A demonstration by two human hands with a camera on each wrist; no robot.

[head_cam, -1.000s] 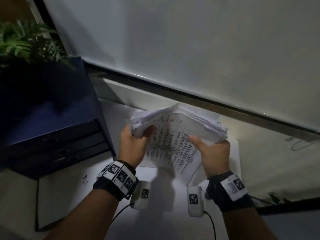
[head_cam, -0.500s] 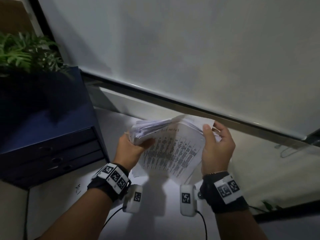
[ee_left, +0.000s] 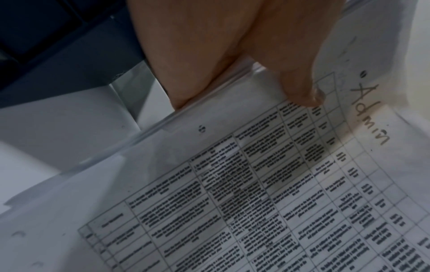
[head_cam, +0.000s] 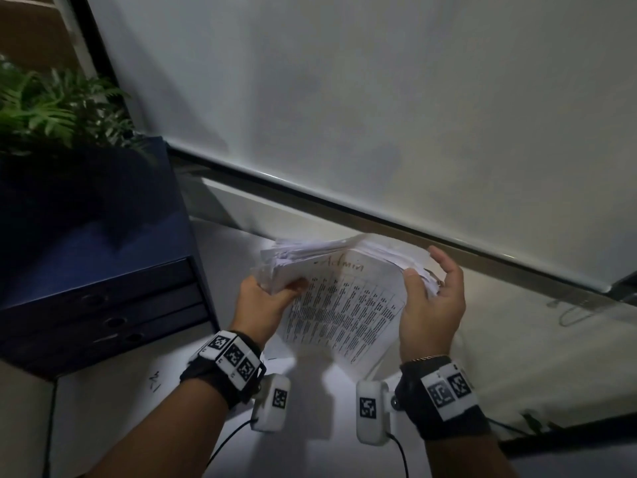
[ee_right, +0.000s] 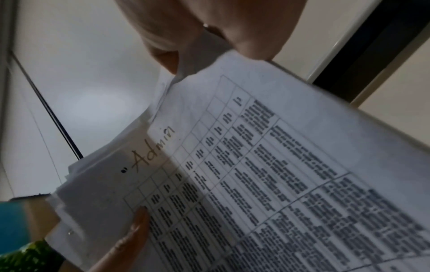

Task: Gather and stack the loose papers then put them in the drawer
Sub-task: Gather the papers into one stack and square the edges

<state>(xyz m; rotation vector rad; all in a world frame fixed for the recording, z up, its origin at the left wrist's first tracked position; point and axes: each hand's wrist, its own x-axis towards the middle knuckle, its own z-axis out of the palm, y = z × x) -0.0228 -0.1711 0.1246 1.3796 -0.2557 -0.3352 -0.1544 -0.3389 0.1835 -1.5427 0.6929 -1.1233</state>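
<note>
A thick, uneven stack of papers [head_cam: 344, 305] is held upright above the white desk [head_cam: 172, 419]. Its front sheet carries a printed table and the handwritten word "Admin". My left hand [head_cam: 265, 298] grips the stack's left edge, thumb [ee_left: 300, 88] on the front sheet [ee_left: 232, 184]. My right hand [head_cam: 431, 305] is at the right edge, thumb lying on the front and fingers spread, nearly straight, behind it. The right wrist view shows the same sheet [ee_right: 279, 165] close up. A dark blue drawer unit [head_cam: 103, 305] stands at the left with its three drawers closed.
A green plant [head_cam: 51, 112] sits behind the drawer unit. A large white board [head_cam: 379, 98] leans along the back of the desk. A thin wire clip [head_cam: 572, 312] lies on the surface at the right. A small scribble marks the desk [head_cam: 155, 381] near my left wrist.
My right hand slid from the stack's lower front up to its right edge, and its fingers have now spread open. The left hand kept its grip.
</note>
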